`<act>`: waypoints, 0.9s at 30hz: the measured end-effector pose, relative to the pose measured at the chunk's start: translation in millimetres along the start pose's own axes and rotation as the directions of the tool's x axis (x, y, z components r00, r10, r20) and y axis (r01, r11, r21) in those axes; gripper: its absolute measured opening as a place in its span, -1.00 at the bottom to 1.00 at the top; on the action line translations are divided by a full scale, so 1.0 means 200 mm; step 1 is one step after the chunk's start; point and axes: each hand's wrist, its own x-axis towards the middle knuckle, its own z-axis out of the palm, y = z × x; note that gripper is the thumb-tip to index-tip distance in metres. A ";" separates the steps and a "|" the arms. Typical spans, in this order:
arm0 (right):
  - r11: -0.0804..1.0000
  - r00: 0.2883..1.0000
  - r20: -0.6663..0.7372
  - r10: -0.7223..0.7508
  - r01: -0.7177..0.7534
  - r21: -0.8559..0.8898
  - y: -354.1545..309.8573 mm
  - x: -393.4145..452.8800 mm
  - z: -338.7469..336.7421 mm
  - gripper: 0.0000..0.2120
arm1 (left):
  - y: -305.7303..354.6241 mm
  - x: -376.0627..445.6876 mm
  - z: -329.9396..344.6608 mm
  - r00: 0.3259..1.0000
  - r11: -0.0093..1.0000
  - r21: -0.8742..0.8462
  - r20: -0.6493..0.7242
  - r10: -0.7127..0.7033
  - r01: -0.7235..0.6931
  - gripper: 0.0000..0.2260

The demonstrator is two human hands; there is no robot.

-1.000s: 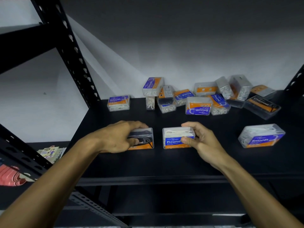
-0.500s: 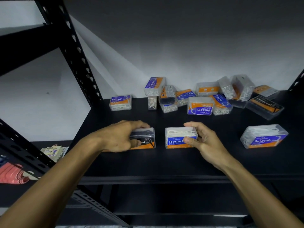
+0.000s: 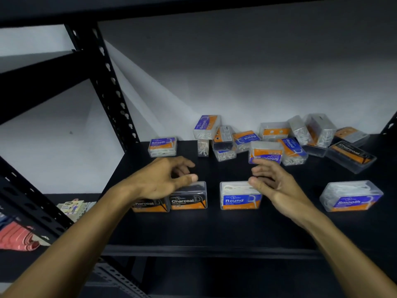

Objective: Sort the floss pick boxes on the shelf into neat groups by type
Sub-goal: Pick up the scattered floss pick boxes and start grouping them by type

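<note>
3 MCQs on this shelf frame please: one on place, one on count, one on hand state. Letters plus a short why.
1. The front Round box sits:
A. left of both Charcoal boxes
B. right of the front Charcoal boxes
C. on top of the back pile

2. Charcoal boxes in the front row:
A. none
B. two
C. five

3. The hands are:
A. both open, holding nothing
B. both gripping boxes
C. out of view

Answers: 1 B, the inner Charcoal box and the outer Charcoal box stand to its left. 2 B, those two labels show side by side. 3 A, the left hand and right hand hover above the boxes with loose fingers.
</note>
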 end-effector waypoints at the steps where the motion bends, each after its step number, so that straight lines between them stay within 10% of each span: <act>1: 1.000 1.000 -0.027 -0.017 0.017 0.001 -0.02 0.03 -0.01 -0.59 | 0.00 0.01 -0.01 0.999 1.000 -0.011 -0.040 -0.015 0.015 -0.60; 12: 0.935 0.983 -0.117 -0.144 0.096 -0.342 -0.25 0.42 0.05 -0.77 | 0.13 0.44 -0.04 0.893 0.929 -0.169 -0.263 -0.364 0.329 -0.72; 15: 0.880 0.978 -0.115 -0.172 0.100 -0.464 -0.24 0.50 0.05 -0.74 | 0.24 0.54 0.04 0.866 0.674 -0.660 -0.071 -0.495 0.331 -0.73; 19: 0.818 0.982 -0.102 -0.160 0.074 -0.570 -0.21 0.55 0.01 -0.72 | 0.29 0.66 0.14 0.824 0.326 -0.863 0.164 -0.543 0.386 -0.76; 27: 0.740 0.989 -0.016 -0.150 0.102 -0.664 -0.24 0.68 0.00 -0.76 | 0.28 0.74 0.22 0.738 0.178 -0.923 0.145 -0.659 0.340 -0.79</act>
